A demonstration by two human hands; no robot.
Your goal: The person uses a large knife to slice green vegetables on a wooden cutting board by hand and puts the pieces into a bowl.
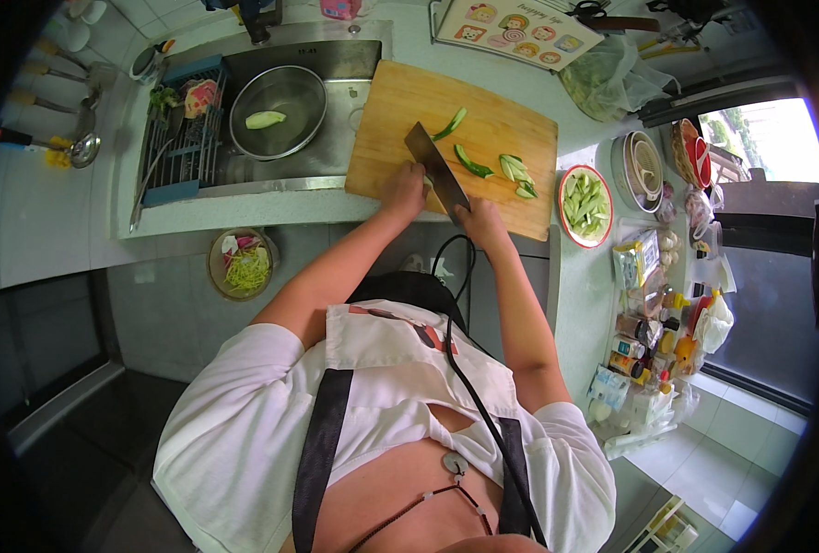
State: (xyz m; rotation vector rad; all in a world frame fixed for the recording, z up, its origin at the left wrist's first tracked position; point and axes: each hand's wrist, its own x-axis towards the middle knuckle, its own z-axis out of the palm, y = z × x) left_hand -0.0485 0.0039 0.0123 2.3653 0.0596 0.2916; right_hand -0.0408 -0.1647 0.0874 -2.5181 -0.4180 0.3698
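Note:
My right hand [481, 224] grips the handle end of a cleaver [437, 170], whose broad dark blade slants up and left over a wooden cutting board [391, 101]. Beside the blade, my left hand [404, 191] is closed with bent fingers at the board's near left edge. A small pale green bit of vegetable shows at its fingertips, mostly hidden. Right of the blade lie green-skinned vegetable strips [472, 162] and a cluster of cut pieces [517, 173]. A red-rimmed dish [564, 221] right of the board holds many pale green pieces.
Left of the board, a sink [350, 97] holds a metal basin [317, 78] with a peeled vegetable [265, 120]. A blue rack [170, 192] stands at its left. A bin [214, 276] with peelings is below. Jars and bags [644, 327] crowd the right counter. A black cable [469, 382] hangs before me.

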